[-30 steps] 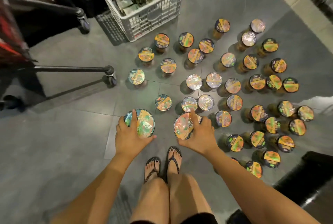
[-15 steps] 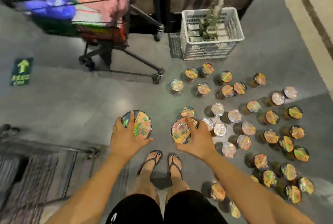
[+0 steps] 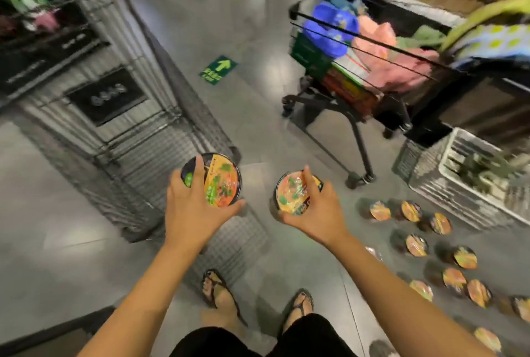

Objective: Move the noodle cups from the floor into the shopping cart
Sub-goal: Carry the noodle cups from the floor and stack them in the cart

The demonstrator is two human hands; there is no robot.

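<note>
Gripping two noodle cups, one per hand, both held up off the floor. L hand [image 3: 189, 210] wraps the left cup [image 3: 225, 184] from above: index finger laid across the lid, thumb hooked at the near rim, lid facing up. That cup shows against the wire mesh of the shopping cart [image 3: 134, 150], at its near corner. R hand [image 3: 318, 213] holds the right cup [image 3: 288, 199] the same way, fingers over the lid, thumb at the near edge. It's tilted a bit and sits over bare gray floor just right of the cart.

Floor cups [image 3: 415, 244] stand lids-up in loose rows at far right, well apart from both hands. Motion blur, so lid print can't be read.

Feet in flip-flops [image 3: 218, 293] show btwn the forearms. Upper right: 2nd cart [image 3: 358, 49] w/ blue, pink & green goods. White crate [image 3: 459, 184] sits on the floor near it at the right edge. Green arrow sticker [image 3: 218, 69] lies on the floor btwn the two carts.
</note>
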